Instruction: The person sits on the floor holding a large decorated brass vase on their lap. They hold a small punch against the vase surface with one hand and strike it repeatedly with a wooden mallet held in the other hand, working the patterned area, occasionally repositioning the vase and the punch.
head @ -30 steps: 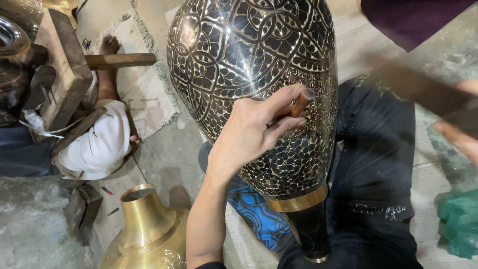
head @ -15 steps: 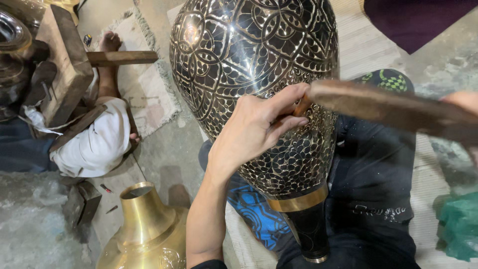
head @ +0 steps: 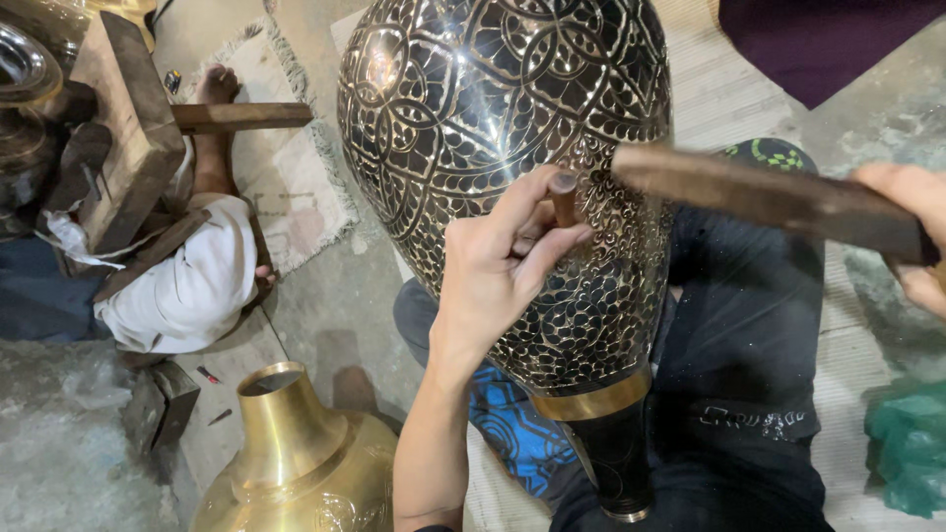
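A large black metal vase [head: 493, 118] with fine silver engraved patterns lies tilted across my lap, its brass-banded neck [head: 596, 404] pointing toward me. My left hand [head: 498, 271] rests on the vase's belly and pinches a short brown chisel [head: 564, 197] against the surface. My right hand [head: 912, 232] at the right edge grips a long wooden mallet [head: 769, 197], whose head sits just right of the chisel's top.
A plain brass vase [head: 296, 463] stands at the bottom left. Another person in white cloth [head: 187, 286] sits at the left beside wooden blocks [head: 128, 118] and a mat [head: 286, 177]. A green bag [head: 912, 443] lies at the right, on the concrete floor.
The wooden mallet has swung in from the right toward the chisel's top. My left hand keeps the chisel on the vase, shifted slightly.
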